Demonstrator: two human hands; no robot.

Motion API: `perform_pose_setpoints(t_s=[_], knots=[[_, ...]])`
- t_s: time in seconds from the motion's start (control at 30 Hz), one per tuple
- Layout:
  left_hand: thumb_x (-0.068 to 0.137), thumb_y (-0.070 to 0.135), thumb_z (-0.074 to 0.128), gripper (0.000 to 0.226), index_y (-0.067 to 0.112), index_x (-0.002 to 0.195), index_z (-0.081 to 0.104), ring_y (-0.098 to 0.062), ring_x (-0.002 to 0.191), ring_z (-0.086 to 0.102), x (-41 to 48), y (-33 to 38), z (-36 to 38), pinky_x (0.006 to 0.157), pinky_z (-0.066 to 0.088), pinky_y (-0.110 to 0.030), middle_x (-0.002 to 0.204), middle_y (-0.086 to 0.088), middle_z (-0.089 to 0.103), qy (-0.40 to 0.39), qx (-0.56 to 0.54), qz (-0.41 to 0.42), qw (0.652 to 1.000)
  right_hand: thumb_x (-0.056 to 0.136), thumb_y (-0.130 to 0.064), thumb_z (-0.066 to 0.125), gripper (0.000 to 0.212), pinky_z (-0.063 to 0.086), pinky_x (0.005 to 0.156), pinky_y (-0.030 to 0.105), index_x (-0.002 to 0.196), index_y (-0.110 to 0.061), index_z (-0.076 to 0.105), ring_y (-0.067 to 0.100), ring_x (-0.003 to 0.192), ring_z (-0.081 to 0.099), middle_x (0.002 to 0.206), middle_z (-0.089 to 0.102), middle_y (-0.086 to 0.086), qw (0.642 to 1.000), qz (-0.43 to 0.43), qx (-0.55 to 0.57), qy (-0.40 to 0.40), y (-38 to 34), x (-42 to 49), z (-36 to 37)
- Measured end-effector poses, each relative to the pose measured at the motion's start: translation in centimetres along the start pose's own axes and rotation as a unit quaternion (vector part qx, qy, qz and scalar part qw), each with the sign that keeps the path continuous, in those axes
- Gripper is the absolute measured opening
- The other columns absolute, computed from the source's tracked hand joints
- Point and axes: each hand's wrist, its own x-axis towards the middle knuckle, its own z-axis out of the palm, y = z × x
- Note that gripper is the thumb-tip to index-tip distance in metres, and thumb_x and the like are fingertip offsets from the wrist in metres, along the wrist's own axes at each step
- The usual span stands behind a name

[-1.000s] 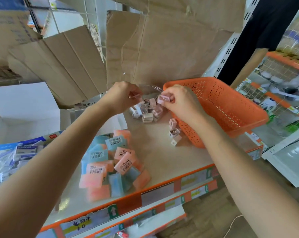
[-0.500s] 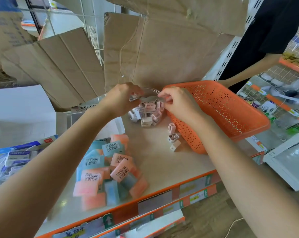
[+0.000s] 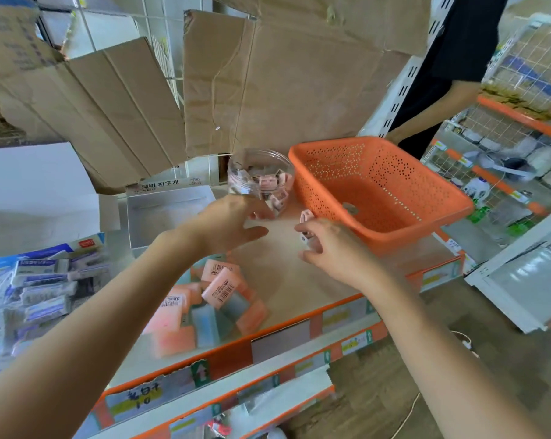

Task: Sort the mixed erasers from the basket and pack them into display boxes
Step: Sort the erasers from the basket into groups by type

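Right hand is curled round a couple of small pink-and-white erasers, and one pokes up above the fingers. Left hand is loose and spread, thumb apart from the fingers. Its fingertips are down among a few more of those little ones at the foot of the clear round plastic jar just beyond it. That jar already holds a good layer of the same kind, so this sort looks nearly done, with only a handful left outside it.

The orange perforated plastic basket, just beyond the right hand and off to its outer side, looks emptied. There's one dark spot on its floor I can't make out. So the tipping-out seems finished, and what's left is packing.

And there's plenty of it! Right under the left wrist, on the pale surface, lies a heap of pink and blue block erasers, jumbled and unboxed. Further out past the left forearm there's a stack of erasers in blue-and-white sleeves, also loose. The open white cardboard box just beyond the left hand has nothing in it that I can see.

I'd call it roughly a third packed: one kind almost jarred, two kinds waiting. A person in a black top stands behind the basket.
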Motion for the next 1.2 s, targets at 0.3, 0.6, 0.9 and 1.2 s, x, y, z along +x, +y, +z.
perform_pose_setpoints(t_s=[0.3,0.6,0.9,1.2], knots=[[0.087,0.026,0.061,0.03,0.018,0.117,0.059,-0.012,0.099,0.056,-0.2,0.5,1.1,0.08,0.037,-0.019,0.113,0.0,0.062,-0.031,0.008,0.0,0.999,0.085,-0.007,0.058,0.036,0.034,0.087,0.025,0.121,-0.011,0.059,0.027,0.109,0.054,0.12,0.055,0.009,0.993,0.036,-0.059,0.098,1.4,-0.6,3.1],[0.087,0.019,0.062,0.056,0.012,0.137,0.039,-0.023,0.108,0.056,2.4,3.0,2.2,0.087,0.039,-0.027,0.128,-0.01,0.054,-0.06,-0.003,0.026,0.998,0.082,-0.009,0.066,0.008,0.025,0.063,0.017,0.088,-0.005,0.066,0.026,0.087,0.058,0.094,0.062,0.007,0.988,0.02,-0.015,0.152,2.2,-3.4,2.8],[0.083,0.018,0.067,0.05,0.002,0.127,0.046,-0.031,0.107,0.055,5.7,4.8,5.0,0.088,0.04,-0.033,0.122,-0.017,0.056,-0.02,-0.056,-0.068,0.996,0.085,-0.014,0.063,0.02,0.031,0.069,0.019,0.104,-0.009,0.066,0.022,0.093,0.059,0.101,0.063,0.004,0.988,0.037,-0.022,0.146,3.3,-5.0,2.9],[0.069,0.019,0.08,0.072,0.002,0.124,0.038,-0.03,0.112,0.051,6.8,4.7,6.6,0.091,0.041,-0.036,0.123,-0.015,0.053,-0.017,-0.077,-0.114,0.99,0.086,-0.018,0.062,0.02,0.03,0.067,0.021,0.105,-0.011,0.065,0.022,0.094,0.059,0.102,0.063,0.003,0.988,0.036,-0.037,0.147,4.1,-5.0,2.8]])
